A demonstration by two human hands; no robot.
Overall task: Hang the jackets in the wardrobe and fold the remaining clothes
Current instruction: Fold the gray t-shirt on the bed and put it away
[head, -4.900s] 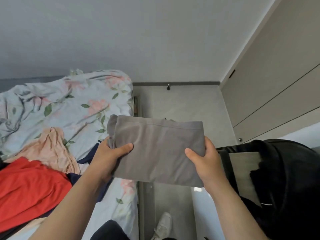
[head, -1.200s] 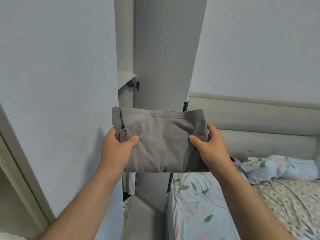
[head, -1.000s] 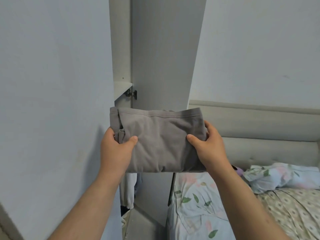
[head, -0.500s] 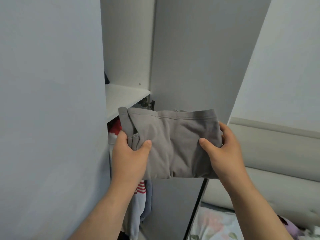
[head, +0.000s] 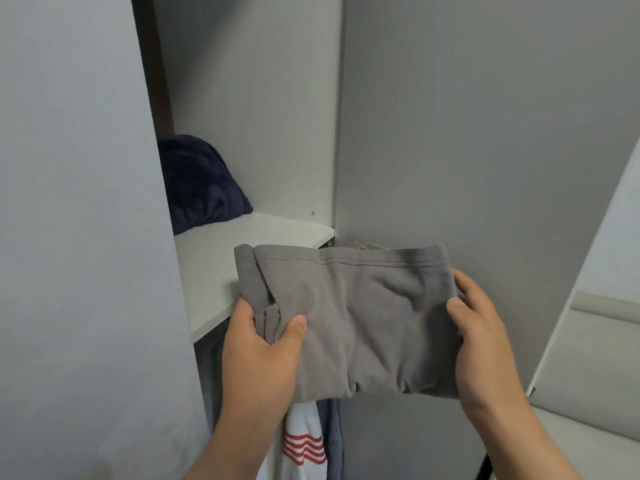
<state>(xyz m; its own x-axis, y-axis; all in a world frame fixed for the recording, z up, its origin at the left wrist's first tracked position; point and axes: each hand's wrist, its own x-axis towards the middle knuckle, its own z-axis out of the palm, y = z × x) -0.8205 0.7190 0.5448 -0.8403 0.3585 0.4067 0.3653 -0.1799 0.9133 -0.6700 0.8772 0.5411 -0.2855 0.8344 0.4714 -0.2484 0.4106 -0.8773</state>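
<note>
A folded grey garment hangs between both hands, held flat in front of the open wardrobe. My left hand grips its left edge with the thumb on top. My right hand grips the right edge the same way. The garment's far left corner overlaps the front of a white wardrobe shelf. A dark navy bundle of cloth sits at the back left of that shelf.
The open wardrobe door stands close on the right, and a side panel fills the left. Below the shelf hang clothes, one white with red stripes. A padded headboard shows at the far right.
The view has turned from the bed to the wardrobe and come closer. The grey garment has risen to shelf level, and the navy bundle has come into sight. Both grips are unchanged.
</note>
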